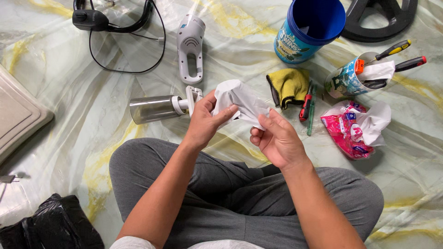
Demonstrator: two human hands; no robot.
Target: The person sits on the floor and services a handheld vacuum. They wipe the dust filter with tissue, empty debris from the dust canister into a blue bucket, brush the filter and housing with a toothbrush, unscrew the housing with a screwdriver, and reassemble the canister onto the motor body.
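Both hands hold a crumpled white tissue [240,103]
Left hand [205,121] pinches its edge; right hand [277,138] grips underneath; best spread gently, avoiding tears.

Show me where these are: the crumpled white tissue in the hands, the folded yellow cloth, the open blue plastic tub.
crumpled white tissue [240,102], head view, on its bulging middle.
folded yellow cloth [290,84], head view, on its top face.
open blue plastic tub [318,18], head view, on its inner wall.
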